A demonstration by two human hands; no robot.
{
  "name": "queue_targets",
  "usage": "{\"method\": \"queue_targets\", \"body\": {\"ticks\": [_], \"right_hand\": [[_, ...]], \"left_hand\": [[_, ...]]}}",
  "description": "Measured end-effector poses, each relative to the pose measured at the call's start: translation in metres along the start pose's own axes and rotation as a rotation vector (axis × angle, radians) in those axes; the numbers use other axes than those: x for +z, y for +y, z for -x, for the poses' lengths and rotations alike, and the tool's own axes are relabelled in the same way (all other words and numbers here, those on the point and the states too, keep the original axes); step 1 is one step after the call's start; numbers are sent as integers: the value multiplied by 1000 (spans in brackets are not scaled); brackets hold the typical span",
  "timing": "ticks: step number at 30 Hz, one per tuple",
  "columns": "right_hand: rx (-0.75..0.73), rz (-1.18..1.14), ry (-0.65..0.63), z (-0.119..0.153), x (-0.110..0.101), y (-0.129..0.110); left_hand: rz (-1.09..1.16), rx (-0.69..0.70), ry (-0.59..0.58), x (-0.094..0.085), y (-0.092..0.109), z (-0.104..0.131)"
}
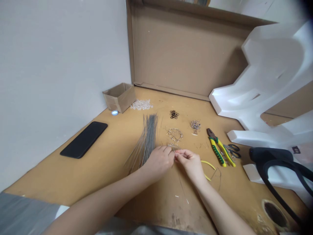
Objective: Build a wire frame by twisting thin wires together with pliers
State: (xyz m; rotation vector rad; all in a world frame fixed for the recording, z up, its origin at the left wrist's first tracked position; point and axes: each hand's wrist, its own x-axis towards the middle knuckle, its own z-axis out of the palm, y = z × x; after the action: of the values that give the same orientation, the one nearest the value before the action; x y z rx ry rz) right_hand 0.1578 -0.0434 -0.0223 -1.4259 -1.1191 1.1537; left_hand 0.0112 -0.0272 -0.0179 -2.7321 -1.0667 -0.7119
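Observation:
My left hand (161,162) and my right hand (192,165) meet over the middle of the table, fingertips pinched close together. Between them runs a thin metal wire (181,184), its tail hanging down toward the table's front; the part at the fingertips is too small to make out. Beside my left hand lies a thick bundle of straight grey wires (149,137). Just beyond the hands are a loose ring of bent wire pieces (175,134). A yellow curved strip (208,166) lies partly behind my right hand.
Yellow-green pliers (218,150) and dark-handled scissors (233,150) lie at the right. Farther back are black rings (174,114), a small metal heap (195,124), clear bits (141,104) and a cardboard box (119,97). A black phone (84,139) lies left; white foam (269,71) stands right.

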Motion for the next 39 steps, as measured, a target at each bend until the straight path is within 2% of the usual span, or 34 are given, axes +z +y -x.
{"method": "queue_targets", "body": {"ticks": [6,11,14,17,22,29,34,39], "right_hand": [[-11,-7,-5,1,1,2],[14,-51,1,0,-3,-2],[65,-119,-61,-1,-8,-9],[72,-143,-112,0,-12,-14],[25,-96,-83,0,-15,-14],[-24,-46,-54,1,-17,-15],[-32,-63,-40,2,-16,-18],[-83,-25,42,1,-16,-14]], "left_hand": [[-26,-2,5,1,2,1],[74,-52,-6,-4,-1,-3],[293,-114,-36,-11,-8,-8],[555,-317,-27,-17,-14,-12],[1048,-546,-225,-12,-12,-13],[1355,-680,-392,-8,-6,-14],[1479,-667,-374,-3,-7,-12],[1666,-751,-272,0,-5,-12]]}}
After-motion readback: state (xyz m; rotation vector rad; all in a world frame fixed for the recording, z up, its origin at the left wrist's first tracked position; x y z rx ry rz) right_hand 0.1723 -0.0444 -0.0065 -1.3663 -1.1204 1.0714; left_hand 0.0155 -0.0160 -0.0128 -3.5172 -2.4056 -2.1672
